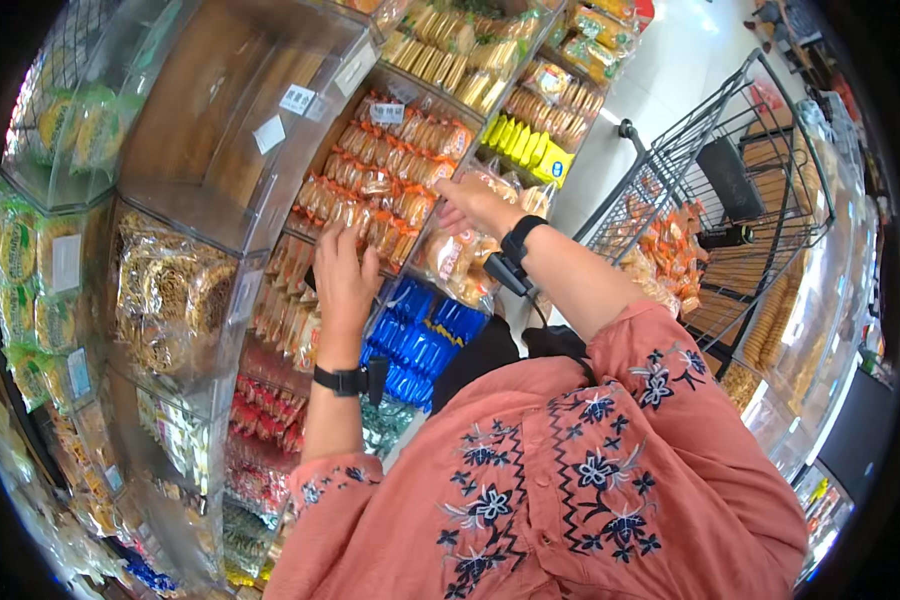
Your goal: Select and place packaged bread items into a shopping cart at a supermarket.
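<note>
A clear-walled bin holds rows of plastic-wrapped round biscuits [360, 180] with orange packet ends. My left hand [341, 262] lies palm down on its near left part, thumb apart from the fingers and nothing seen in its grasp. At the bin's right edge is my right hand [476, 202], its fingers curled beside the end of a biscuit row. Whether those fingertips pinch a packet is hidden. Beneath the right hand, bagged bread rolls [454, 262] sit in the adjoining lower section.
A wire shopping cart [720, 187] with orange-wrapped packets [671, 251] stands at right. Blue packets [412, 337] lie close before my body. Yellow packets [529, 150] are beyond my right hand. Clear bins of dark seeded snacks [172, 292] rise at left.
</note>
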Tool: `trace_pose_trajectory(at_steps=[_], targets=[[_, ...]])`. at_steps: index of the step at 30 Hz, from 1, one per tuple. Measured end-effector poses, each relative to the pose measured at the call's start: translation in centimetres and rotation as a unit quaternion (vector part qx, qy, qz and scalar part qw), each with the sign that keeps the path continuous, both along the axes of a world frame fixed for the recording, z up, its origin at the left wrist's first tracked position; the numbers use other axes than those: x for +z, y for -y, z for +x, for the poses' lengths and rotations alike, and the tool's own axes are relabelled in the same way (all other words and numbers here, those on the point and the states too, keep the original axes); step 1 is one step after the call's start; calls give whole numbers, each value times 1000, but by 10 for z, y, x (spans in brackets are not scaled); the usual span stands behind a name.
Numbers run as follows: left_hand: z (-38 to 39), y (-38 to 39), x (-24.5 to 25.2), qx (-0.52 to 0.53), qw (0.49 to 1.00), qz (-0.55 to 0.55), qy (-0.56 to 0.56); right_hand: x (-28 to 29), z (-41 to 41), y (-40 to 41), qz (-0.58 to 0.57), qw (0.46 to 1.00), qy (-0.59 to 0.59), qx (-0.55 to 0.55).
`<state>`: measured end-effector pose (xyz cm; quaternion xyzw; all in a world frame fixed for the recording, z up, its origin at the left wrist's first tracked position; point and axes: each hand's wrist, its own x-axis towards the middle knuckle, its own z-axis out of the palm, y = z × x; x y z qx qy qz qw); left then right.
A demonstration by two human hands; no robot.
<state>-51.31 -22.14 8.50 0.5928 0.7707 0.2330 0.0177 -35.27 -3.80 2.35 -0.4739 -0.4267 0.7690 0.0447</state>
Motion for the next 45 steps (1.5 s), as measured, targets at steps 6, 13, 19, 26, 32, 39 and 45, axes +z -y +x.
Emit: trace_pose_trajectory(at_steps=[6, 13, 19, 26, 32, 39, 45], targets=[[3, 22, -2, 66, 998, -1, 13, -15, -20, 1, 65, 994, 87, 1], [-3, 35, -16, 117, 992, 6, 46, -8, -23, 3, 74, 992, 105, -21], [-16, 34, -31, 192, 975, -1, 113, -4, -20, 0, 98, 988, 118, -6], [-29, 23, -35, 266, 905, -5, 331, -1, -17, 1, 105, 990, 98, -5], [-28, 17, -32, 258, 899, -74, 347, 0, -13, 3, 114, 990, 81, 6], [-36, 12, -36, 266, 896, -99, 340, 5, -13, 2, 111, 987, 109, 26], [-34, 12, -44, 268, 900, -58, 339, 5, -10, 2, 113, 989, 86, 26]])
